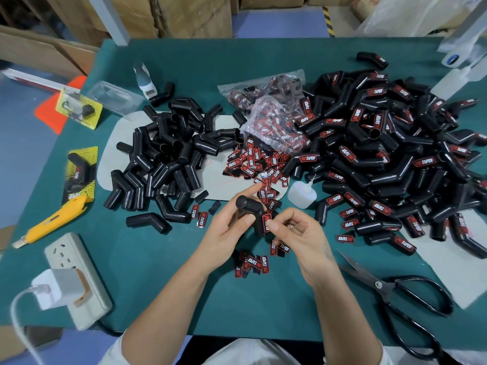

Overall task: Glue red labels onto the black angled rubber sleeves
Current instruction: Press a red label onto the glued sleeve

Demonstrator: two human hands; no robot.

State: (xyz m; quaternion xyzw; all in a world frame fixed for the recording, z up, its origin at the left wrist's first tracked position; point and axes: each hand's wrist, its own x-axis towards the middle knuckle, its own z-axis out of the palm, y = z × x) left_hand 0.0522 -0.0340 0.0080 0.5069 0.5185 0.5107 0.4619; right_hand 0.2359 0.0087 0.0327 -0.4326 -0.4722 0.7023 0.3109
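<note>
From the head camera we counted two heaps of black angled rubber sleeves: a bare heap (168, 154) toward the bench's left edge and a labelled heap (390, 159) toward its right edge, too many to number. Loose red labels (259, 164) lay between them beside one soft white glue bottle (300, 193). One pair of black scissors (390, 288) lay near the front right corner, one yellow knife (52, 219) at the left edge. Our left hand (226, 233) gripped one ribbed, glossy sleeve (253, 209) above the bench's front middle, forefinger outstretched; our right hand (297, 233) pinched a red label (266, 222) against it.
</note>
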